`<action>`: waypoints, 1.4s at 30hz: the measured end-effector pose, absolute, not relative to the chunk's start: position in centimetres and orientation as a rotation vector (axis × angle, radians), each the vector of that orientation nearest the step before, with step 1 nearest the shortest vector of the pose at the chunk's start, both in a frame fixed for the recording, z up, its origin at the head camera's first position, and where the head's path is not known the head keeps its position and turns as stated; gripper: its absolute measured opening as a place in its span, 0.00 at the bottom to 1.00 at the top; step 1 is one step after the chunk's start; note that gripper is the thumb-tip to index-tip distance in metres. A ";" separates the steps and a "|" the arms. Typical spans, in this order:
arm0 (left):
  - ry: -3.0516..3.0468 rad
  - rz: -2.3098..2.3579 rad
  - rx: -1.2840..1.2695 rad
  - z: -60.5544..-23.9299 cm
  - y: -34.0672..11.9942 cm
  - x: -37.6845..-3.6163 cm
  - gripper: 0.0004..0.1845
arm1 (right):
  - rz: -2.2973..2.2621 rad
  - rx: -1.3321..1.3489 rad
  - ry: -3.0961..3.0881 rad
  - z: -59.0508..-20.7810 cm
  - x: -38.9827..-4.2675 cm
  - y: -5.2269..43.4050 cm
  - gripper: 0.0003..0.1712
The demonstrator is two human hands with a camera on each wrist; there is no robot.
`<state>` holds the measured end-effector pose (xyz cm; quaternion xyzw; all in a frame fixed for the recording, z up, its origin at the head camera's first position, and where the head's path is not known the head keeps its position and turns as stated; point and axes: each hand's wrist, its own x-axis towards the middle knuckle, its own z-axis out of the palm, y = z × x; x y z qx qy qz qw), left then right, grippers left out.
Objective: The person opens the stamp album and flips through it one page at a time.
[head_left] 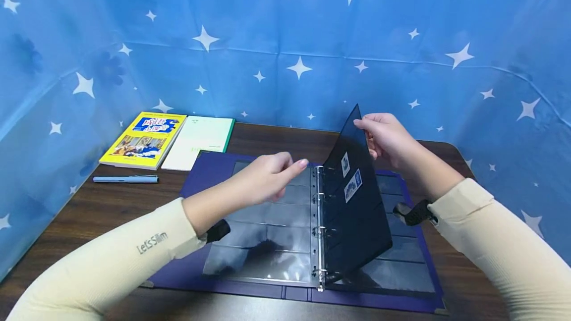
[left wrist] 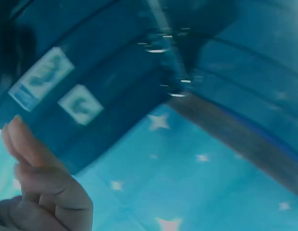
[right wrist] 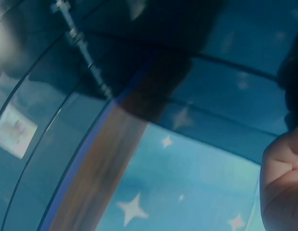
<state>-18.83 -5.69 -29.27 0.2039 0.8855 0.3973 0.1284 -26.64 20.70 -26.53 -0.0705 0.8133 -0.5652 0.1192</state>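
Observation:
A purple ring binder (head_left: 195,177) lies spread out, with clear-pocket black pages on both sides of its metal rings (head_left: 319,232). One black page (head_left: 363,232) stands tilted up from the rings, bearing two small stamps (head_left: 353,186). My right hand (head_left: 387,137) pinches this page near its upper outer corner, thumb on the near face. My left hand (head_left: 272,177) hovers over the left page (head_left: 276,234), thumb extended toward the raised page and fingers loosely curled, with nothing visible in them. Another pale stamp (right wrist: 14,131) shows through a pocket in the right wrist view.
Back left on the dark wooden table (head_left: 134,202) lie a yellow book (head_left: 142,140), a white booklet (head_left: 202,135) with a green edge, and a light blue pen (head_left: 126,179). A blue star-patterned curtain (head_left: 250,28) hangs behind the table and along its sides.

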 end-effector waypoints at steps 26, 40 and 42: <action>2.516 1.182 0.646 -25.2 1.7 -19.3 0.17 | -1.642 -0.231 2.488 -27.8 -26.3 19.1 0.30; 2.544 1.206 0.629 -24.7 0.8 -19.7 0.19 | -0.667 -0.046 2.680 -39.0 -25.5 29.7 0.24; 2.546 1.218 0.627 -24.4 0.8 -19.8 0.19 | -0.627 -0.013 2.666 -40.1 -25.3 30.3 0.23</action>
